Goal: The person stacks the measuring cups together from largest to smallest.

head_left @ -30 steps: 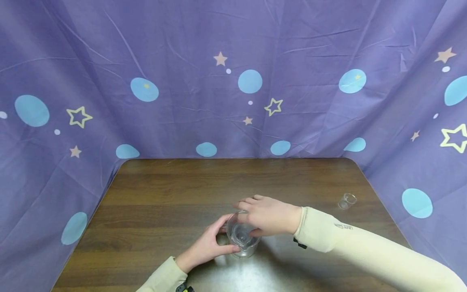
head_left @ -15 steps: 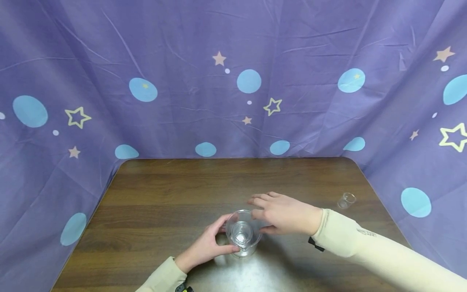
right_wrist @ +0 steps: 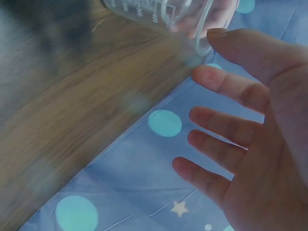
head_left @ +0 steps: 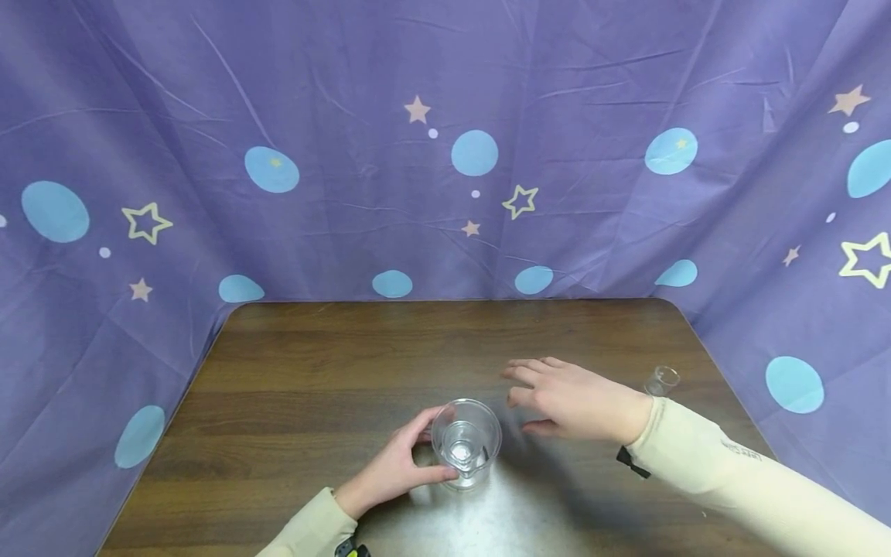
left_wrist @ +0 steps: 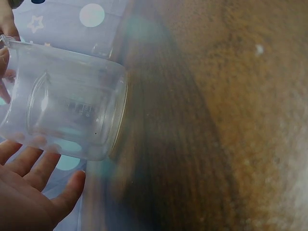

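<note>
A large clear glass beaker (head_left: 490,452) stands upright on the table in the head view, with a smaller beaker (head_left: 462,438) inside it. My left hand (head_left: 398,468) holds the large beaker from the left, thumb on the near side and fingers on the far side. In the left wrist view, some fingertips touch the wall of the large beaker (left_wrist: 72,60); the smaller one shows through it. My right hand (head_left: 574,398) hovers right of the beaker, apart from it, its fingers spread and holding nothing. The right wrist view shows printed marks on the beaker (right_wrist: 144,10).
A tiny glass beaker (head_left: 662,379) stands at the right of the wooden table (head_left: 313,363), just beyond my right wrist. A purple curtain (head_left: 362,155) with stars and blue dots hangs behind the table and at both sides.
My right hand has come out from over the large beaker and moved to the right. The smaller beaker inside now shows plainly. My left hand keeps its place on the large beaker.
</note>
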`<state>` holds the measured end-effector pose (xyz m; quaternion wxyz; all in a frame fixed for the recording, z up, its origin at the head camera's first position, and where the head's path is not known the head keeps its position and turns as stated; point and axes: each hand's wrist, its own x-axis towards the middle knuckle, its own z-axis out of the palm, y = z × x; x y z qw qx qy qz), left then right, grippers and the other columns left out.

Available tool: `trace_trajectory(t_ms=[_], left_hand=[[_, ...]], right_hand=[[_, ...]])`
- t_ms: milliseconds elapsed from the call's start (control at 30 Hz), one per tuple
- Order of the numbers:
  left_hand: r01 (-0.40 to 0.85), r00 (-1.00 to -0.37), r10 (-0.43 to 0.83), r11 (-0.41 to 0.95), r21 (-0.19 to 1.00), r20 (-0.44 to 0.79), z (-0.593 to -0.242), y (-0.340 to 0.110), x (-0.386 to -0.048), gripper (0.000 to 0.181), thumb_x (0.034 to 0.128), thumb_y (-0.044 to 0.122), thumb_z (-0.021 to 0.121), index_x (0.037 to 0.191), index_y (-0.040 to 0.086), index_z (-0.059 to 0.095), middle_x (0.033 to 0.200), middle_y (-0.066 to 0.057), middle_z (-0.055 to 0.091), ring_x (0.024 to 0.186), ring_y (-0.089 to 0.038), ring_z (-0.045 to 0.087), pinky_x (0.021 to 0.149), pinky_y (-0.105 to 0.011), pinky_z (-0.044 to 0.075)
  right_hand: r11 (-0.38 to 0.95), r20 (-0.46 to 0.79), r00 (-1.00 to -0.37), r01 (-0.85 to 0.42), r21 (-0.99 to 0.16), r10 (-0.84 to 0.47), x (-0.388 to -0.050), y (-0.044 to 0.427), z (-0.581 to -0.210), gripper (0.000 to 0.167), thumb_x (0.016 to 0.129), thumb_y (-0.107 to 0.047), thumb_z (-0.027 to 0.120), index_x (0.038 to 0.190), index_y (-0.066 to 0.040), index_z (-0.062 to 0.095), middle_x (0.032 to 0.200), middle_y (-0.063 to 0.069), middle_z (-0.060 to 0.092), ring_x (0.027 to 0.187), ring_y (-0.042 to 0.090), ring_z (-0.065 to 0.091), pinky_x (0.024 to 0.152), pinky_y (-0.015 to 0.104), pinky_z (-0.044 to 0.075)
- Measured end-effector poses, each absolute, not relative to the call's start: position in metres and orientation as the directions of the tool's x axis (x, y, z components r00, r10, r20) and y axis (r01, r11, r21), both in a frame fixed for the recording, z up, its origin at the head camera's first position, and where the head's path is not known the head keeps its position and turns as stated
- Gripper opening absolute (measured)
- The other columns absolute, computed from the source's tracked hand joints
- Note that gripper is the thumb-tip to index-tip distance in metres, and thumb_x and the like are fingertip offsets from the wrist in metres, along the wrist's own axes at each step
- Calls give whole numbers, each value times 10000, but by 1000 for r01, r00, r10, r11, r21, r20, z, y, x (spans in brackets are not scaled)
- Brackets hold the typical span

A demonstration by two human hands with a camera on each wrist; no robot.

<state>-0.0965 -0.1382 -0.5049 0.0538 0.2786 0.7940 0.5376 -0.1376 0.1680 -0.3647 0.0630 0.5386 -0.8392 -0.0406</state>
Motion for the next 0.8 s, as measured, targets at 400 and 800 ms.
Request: trace_trajectory(t_ms=[400, 800], left_hand=[[366, -847, 493, 273, 890, 198, -505, -139, -96, 830, 807, 241, 906, 1510, 90, 492, 1443, -127, 609, 1169, -256, 644, 1038, -400, 533], [347, -850, 495, 268, 899, 180, -504, -138, -95, 829, 811, 239, 903, 1510, 82, 487, 1438, -158, 608, 1162, -280, 646, 1049, -436, 524]], right_hand=[[482, 107, -472, -869, 113, -875, -140, 204, -370, 375, 804, -317, 892, 1037, -149, 652, 1363, 164, 643, 1279, 355, 606, 997, 511, 550], [552, 145, -542, -834, 30, -828, -145, 241, -378, 306, 824, -232, 883, 1044, -166, 682, 1316, 201, 651, 1207, 417, 632, 964, 568, 556]])
